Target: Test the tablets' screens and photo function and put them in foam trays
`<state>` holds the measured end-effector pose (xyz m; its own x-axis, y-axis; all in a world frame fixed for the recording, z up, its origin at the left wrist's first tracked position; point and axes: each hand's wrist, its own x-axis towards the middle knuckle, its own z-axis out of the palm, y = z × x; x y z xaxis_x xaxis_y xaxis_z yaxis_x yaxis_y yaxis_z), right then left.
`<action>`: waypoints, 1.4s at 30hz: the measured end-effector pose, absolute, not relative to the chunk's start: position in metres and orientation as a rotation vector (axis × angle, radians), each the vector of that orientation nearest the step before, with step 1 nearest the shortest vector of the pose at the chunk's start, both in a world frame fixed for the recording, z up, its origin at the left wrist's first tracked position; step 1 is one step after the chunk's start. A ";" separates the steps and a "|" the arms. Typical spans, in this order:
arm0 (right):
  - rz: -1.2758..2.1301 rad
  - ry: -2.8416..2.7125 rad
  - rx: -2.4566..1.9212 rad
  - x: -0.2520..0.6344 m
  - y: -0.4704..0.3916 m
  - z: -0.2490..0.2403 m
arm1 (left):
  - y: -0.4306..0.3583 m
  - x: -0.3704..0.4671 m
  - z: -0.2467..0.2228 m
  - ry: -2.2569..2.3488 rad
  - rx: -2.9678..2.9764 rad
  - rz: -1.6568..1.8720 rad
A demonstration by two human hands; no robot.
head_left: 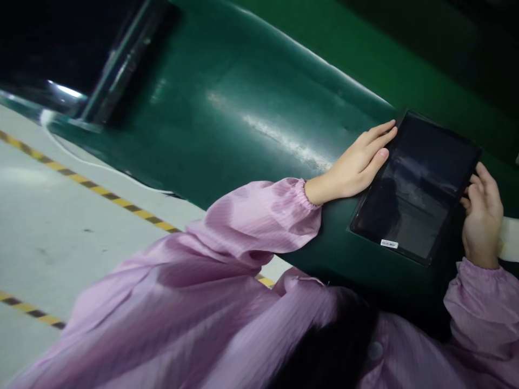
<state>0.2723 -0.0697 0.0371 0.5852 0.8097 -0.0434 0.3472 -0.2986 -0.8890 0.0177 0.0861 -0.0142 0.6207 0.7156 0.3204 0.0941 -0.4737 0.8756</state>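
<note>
A flat black rectangular panel (417, 183) with a glossy, reflective face lies tilted at the right of the view, over the green surface. A small white barcode label (389, 244) is on its lower edge. My left hand (359, 159) is open, its fingers stretched out and their tips against the panel's left edge. At the opposite edge, my right hand (482, 213) has its fingers curled in against the panel's side; some fingertips are hidden behind the edge.
The green table surface (194, 119) runs diagonally across the view. A large dark glossy object with a metallic edge (117, 65) stands at the upper left. A white cable (101, 168) follows the table's near edge. Yellow-and-black tape (93, 186) marks the pale floor.
</note>
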 end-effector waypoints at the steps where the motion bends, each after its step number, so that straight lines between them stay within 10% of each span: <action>1: 0.635 -0.934 -1.879 0.272 -0.070 0.037 | 0.086 0.017 -0.014 0.636 1.959 0.860; 42: 0.800 -0.926 -1.740 0.270 -0.062 0.023 | 0.083 0.017 -0.003 0.830 2.052 0.856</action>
